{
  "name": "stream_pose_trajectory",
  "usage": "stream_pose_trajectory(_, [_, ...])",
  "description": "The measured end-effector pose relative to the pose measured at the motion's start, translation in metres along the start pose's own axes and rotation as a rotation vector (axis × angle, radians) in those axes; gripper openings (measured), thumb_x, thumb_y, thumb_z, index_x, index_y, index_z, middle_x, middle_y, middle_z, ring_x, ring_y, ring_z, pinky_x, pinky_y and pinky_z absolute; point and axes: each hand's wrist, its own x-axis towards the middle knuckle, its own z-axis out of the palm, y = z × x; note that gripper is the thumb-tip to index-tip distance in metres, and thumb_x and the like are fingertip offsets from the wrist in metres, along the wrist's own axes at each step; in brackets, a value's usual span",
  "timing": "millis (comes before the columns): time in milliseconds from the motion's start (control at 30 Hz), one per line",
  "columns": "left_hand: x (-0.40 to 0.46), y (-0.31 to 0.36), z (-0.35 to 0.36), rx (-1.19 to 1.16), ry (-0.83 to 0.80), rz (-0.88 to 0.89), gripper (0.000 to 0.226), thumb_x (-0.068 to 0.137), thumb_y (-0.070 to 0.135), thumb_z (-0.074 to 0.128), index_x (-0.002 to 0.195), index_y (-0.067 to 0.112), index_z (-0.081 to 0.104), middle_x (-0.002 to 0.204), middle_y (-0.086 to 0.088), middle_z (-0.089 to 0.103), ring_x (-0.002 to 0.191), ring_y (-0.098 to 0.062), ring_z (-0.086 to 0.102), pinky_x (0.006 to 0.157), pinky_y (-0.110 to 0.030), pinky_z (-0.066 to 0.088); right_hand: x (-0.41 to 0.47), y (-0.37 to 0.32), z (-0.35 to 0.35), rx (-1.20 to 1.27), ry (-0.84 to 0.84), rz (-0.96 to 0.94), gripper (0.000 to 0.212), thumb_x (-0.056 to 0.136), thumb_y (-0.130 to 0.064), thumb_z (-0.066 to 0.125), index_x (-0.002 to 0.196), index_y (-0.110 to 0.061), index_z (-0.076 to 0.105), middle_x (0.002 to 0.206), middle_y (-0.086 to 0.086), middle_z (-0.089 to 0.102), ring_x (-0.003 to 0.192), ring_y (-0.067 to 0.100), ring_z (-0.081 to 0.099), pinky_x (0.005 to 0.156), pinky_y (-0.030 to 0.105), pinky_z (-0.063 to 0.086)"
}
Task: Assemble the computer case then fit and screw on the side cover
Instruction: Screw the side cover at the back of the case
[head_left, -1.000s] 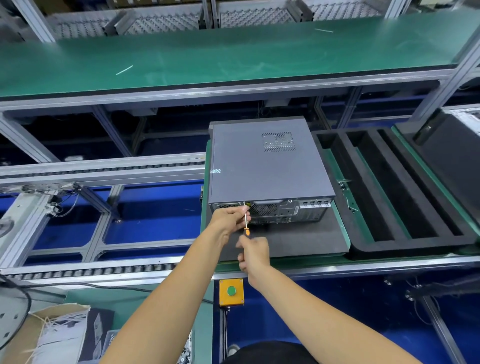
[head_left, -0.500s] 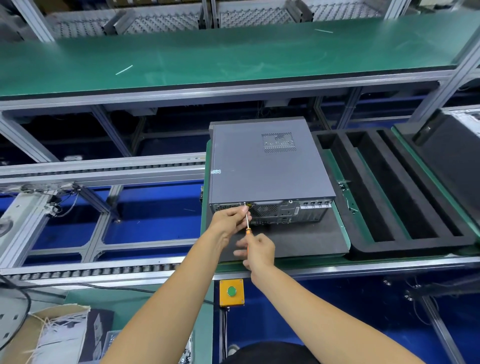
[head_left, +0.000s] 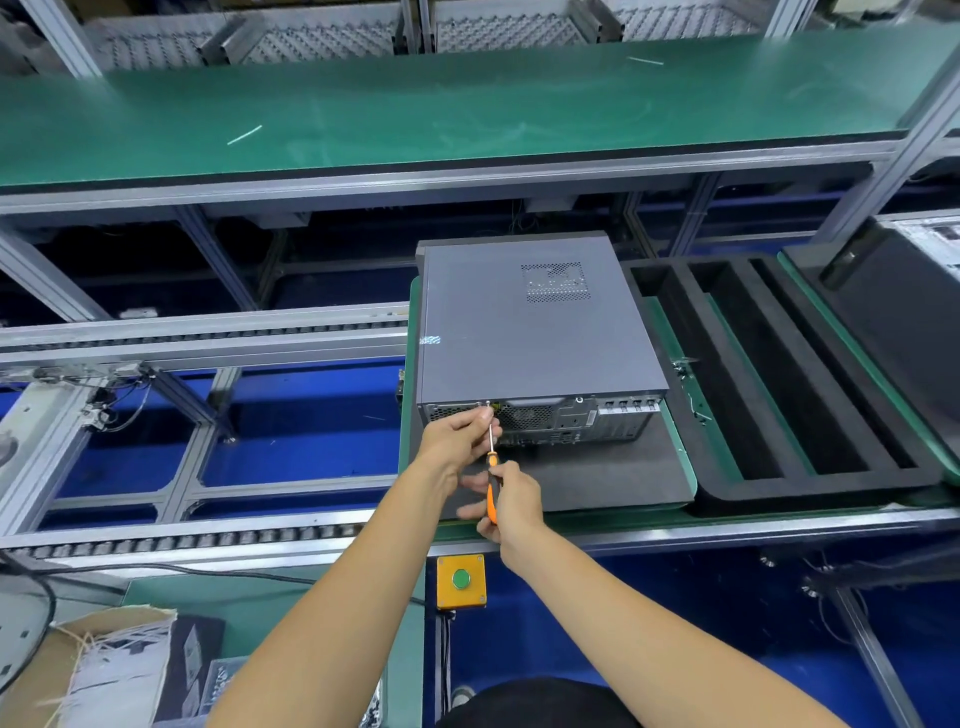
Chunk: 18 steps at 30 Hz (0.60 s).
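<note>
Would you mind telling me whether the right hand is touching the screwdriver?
Touching. The head view shows the right hand with its fingers curled round the orange handle of the screwdriver, with no gap between them.

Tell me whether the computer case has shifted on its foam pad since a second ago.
No. The computer case sits at the same spot on the black foam pad.

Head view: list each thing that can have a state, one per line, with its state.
Computer case: lying flat on black foam pad, side cover on.
Screwdriver: tip at the case's rear edge.
Left hand: pinches the shaft near the tip.
Right hand: grips the orange handle.
Foam tray: slots hold nothing.
Green button: cannot tell.
</note>
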Motion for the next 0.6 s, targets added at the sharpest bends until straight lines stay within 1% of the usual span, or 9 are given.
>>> stream_pose_trajectory(67, [0.0,0.0,-0.001,-0.012,-0.001,0.003,0.009,0.091,0.013,0.073,0.099,0.01,0.077,0.088,-0.008,0.078,0.083,-0.017,0.076,0.068,-0.021,0.059,0.001,0.001,0.002,-0.079,0.032,-0.012,0.034,0.102,-0.027,0.044,0.094,-0.003,0.066,0.078,0.008,0.077,0.034,0.016,0.05,0.037,0.019,0.031])
stream_pose_trajectory(167, [0.001,0.0,0.001,-0.007,0.024,0.031,0.011,0.09,0.012,0.075,0.1,0.008,0.076,0.089,-0.01,0.078,0.082,-0.019,0.076,0.068,-0.023,0.059,0.004,0.009,0.001,-0.152,0.06,-0.104,0.013,0.092,-0.014,0.057,0.101,-0.004,0.056,0.063,0.008,0.057,0.036,0.012,0.04,0.037,0.021,0.029])
stream_pose_trajectory(200, [0.001,-0.001,0.001,-0.003,0.031,0.037,0.012,0.089,0.012,0.075,0.1,0.007,0.076,0.089,-0.01,0.078,0.082,-0.018,0.076,0.068,-0.022,0.059,0.003,0.01,0.001,-0.144,0.07,-0.131,0.014,0.09,-0.009,0.059,0.102,-0.005,0.054,0.061,0.009,0.054,0.037,0.012,0.042,0.036,0.021,0.029])
stream_pose_trajectory(233, [0.001,-0.002,0.001,-0.007,0.033,0.039,0.013,0.089,0.012,0.076,0.101,0.007,0.076,0.09,-0.01,0.078,0.083,-0.018,0.076,0.068,-0.022,0.059,0.001,0.01,0.0,-0.115,0.076,-0.147,0.014,0.09,-0.006,0.06,0.102,-0.003,0.056,0.062,0.009,0.059,0.037,0.013,0.048,0.036,0.022,0.03])
stream_pose_trajectory(300, [0.001,-0.004,0.0,-0.035,0.035,0.033,0.013,0.089,0.011,0.076,0.101,0.008,0.077,0.091,-0.01,0.078,0.085,-0.018,0.076,0.07,-0.022,0.059,-0.001,0.007,0.0,-0.027,0.057,-0.11,0.012,0.093,-0.007,0.057,0.103,-0.002,0.061,0.074,0.007,0.075,0.046,0.018,0.064,0.037,0.021,0.034])
stream_pose_trajectory(367, [0.001,-0.005,-0.002,-0.055,0.031,0.021,0.013,0.089,0.011,0.076,0.101,0.009,0.078,0.093,-0.009,0.078,0.087,-0.018,0.076,0.074,-0.023,0.06,-0.003,0.003,0.0,0.026,0.012,-0.025,0.018,0.094,-0.01,0.052,0.106,-0.004,0.065,0.084,0.006,0.079,0.05,0.022,0.068,0.038,0.02,0.034])
stream_pose_trajectory(467, [0.002,-0.005,-0.003,-0.038,0.011,0.01,0.014,0.09,0.013,0.074,0.103,0.011,0.078,0.096,-0.008,0.079,0.089,-0.016,0.075,0.078,-0.025,0.059,-0.003,0.0,-0.002,-0.028,0.036,-0.031,0.031,0.101,-0.02,0.044,0.1,-0.003,0.069,0.081,0.004,0.076,0.037,0.015,0.047,0.037,0.02,0.026])
stream_pose_trajectory(533, [0.002,-0.004,-0.002,-0.031,-0.001,0.018,0.012,0.091,0.012,0.073,0.102,0.011,0.077,0.095,-0.007,0.079,0.087,-0.015,0.075,0.077,-0.024,0.059,-0.001,0.002,-0.002,-0.06,0.071,-0.09,0.024,0.099,-0.018,0.048,0.093,-0.004,0.065,0.07,0.004,0.061,0.037,0.011,0.034,0.038,0.021,0.022])
stream_pose_trajectory(600, [0.001,-0.002,-0.001,-0.029,-0.006,0.027,0.011,0.091,0.011,0.073,0.101,0.012,0.077,0.094,-0.007,0.079,0.086,-0.014,0.075,0.074,-0.023,0.059,0.001,0.005,-0.005,-0.104,0.094,-0.155,0.012,0.095,-0.014,0.057,0.088,-0.005,0.058,0.066,0.008,0.053,0.037,0.011,0.034,0.037,0.021,0.023])
